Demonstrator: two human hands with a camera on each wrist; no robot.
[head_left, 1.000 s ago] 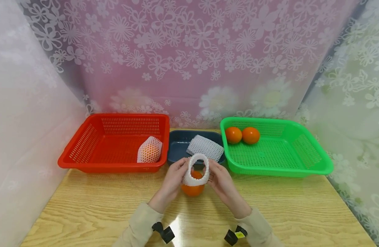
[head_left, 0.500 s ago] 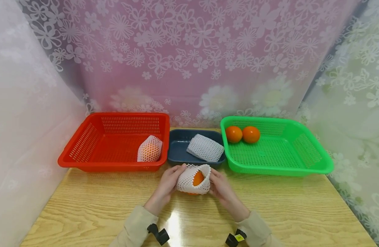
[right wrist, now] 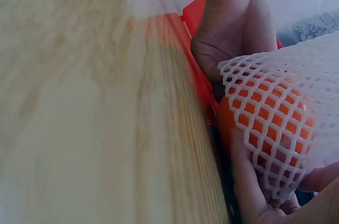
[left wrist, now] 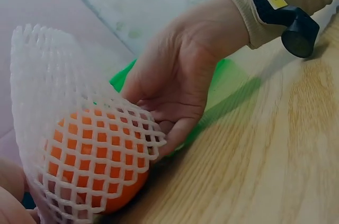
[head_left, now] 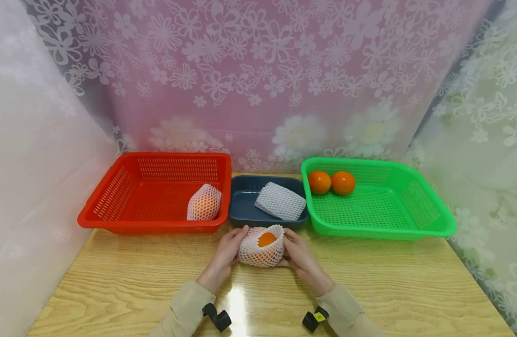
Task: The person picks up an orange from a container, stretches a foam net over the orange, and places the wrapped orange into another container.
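An orange (head_left: 267, 239) sits inside a white foam fruit net (head_left: 251, 256) near the table's middle, its top showing through the net's open end. From the left, my left hand (head_left: 226, 251) grips one side of the net, thumb on top. My right hand (head_left: 300, 255) pinches the opposite edge, its thumb near the open rim. Through the mesh, the orange (left wrist: 95, 150) shows in the left wrist view, bulging out slightly below the net's edge. In the right wrist view, a finger of my right hand (right wrist: 246, 181) lies along the orange's underside.
Behind the hands, a dark blue tray (head_left: 243, 199) holds a flat white foam net (head_left: 280, 201). The red basket (head_left: 157, 229) at left contains a net-wrapped orange (head_left: 204, 203). Two bare oranges (head_left: 343, 182) lie in the green basket (head_left: 380, 231) at right. Floral curtains (head_left: 258, 93) surround the table.
The foam net, held open above the orange a second ago, has come down around it. Both hands have lowered with it, and the net now covers most of the fruit.
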